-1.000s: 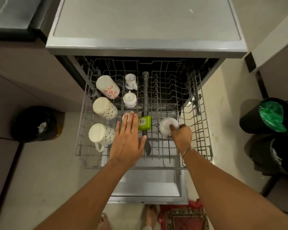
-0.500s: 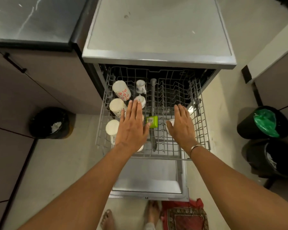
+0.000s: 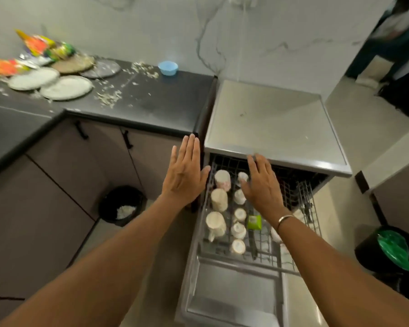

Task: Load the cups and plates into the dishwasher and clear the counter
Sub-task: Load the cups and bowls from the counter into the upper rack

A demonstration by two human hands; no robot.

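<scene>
Both hands hold nothing. The left hand (image 3: pixel 185 171) is flat with fingers straight and together, raised in front of the cabinet face, just beside the left front corner of the dishwasher (image 3: pixel 269 128). The right hand (image 3: pixel 262 185) is flat with fingers slightly spread over the rear left part of the pulled-out rack (image 3: pixel 304 194); contact with the rack load cannot be determined.

The cups (image 3: pixel 219 199) stand in two rows along the left edge of the rack. A green packet (image 3: pixel 254 222) lies at the rack centre. The right half of the rack is mostly bare wire. The lowered door (image 3: pixel 234 298) projects into the floor space below the rack.

The plates (image 3: pixel 66 87) lie at the rear left of the counter (image 3: pixel 151 107), beside coloured wrappers (image 3: pixel 40 46), with crumbs (image 3: pixel 109 96) scattered toward the middle. A blue bowl (image 3: pixel 167 67) stands at the rear edge. The counter's right front corner is bare.

A black bin (image 3: pixel 122 205) stands on the floor against the cabinets. A green-lined bin (image 3: pixel 392 249) stands right of the door.
</scene>
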